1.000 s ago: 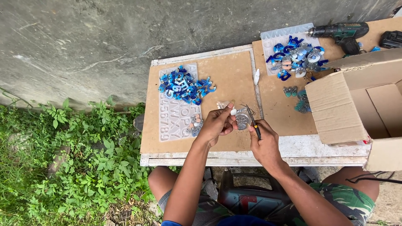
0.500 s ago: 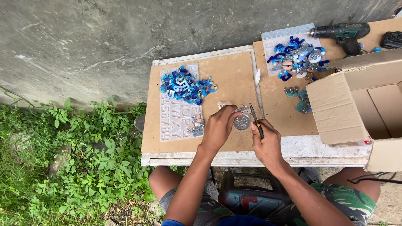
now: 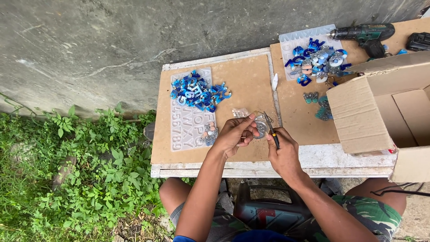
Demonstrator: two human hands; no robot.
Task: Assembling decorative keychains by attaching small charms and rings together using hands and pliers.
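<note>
Left hand (image 3: 234,134) grips a round disc (image 3: 260,128), right hand (image 3: 283,152) a tool (image 3: 271,130); cardboard box (image 3: 358,116) open.

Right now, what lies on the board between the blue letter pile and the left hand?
In the head view, a clear letter mould lies between the blue letter pile and the left hand.

Open brown cardboard box (image 3: 376,112), table's right end, on its side

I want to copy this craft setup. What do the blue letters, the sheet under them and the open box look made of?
Blue letters: probably cast resin, glossy and partly see-through blue. Sheet under them: likely a silicone mould, milky, translucent, with sunken characters. Box: plain brown cardboard, matte, with flaps folded open.
</note>
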